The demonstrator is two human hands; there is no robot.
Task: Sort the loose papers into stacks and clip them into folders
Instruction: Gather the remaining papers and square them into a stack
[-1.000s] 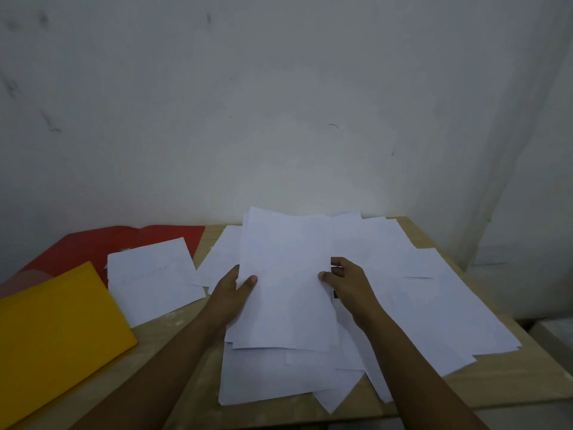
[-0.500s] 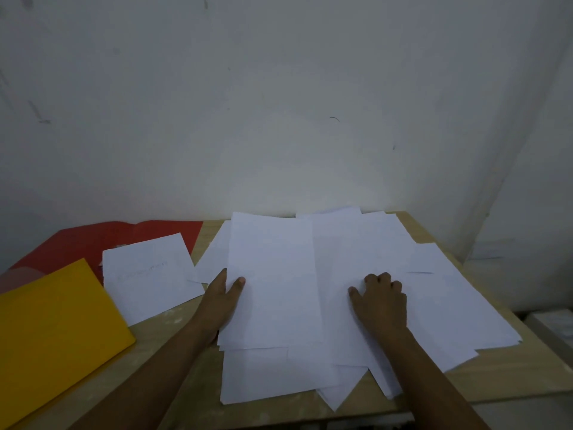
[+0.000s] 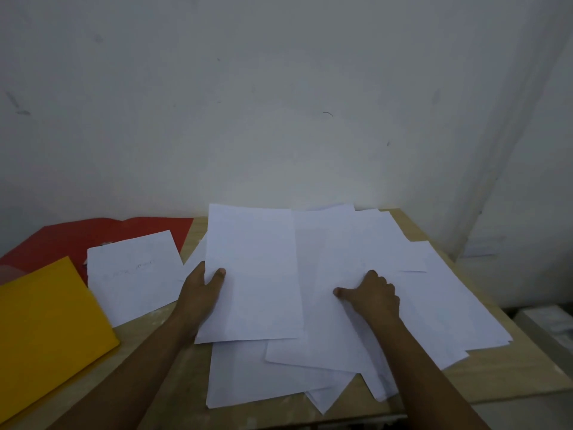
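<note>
A loose spread of white papers (image 3: pixel 434 305) covers the middle and right of the wooden table (image 3: pixel 527 377). My left hand (image 3: pixel 201 290) pinches the left edge of the top sheet (image 3: pixel 257 274), thumb on top and fingers underneath. My right hand (image 3: pixel 373 296) rests knuckles-up on the sheets to the right, fingers curled and thumb pointing left. A yellow folder (image 3: pixel 46 330) lies at the front left. Behind it a red folder (image 3: pixel 93 234) lies under a separate white sheet (image 3: pixel 136 274) with faint writing.
A pale wall (image 3: pixel 279 103) rises directly behind the table. Papers overhang the table's front edge. Pale objects (image 3: pixel 552 324) sit lower, beyond the table's right edge.
My right hand slid off the top sheet to the right and now lies curled on the neighbouring papers. The left hand keeps its hold on the top sheet's left edge.
</note>
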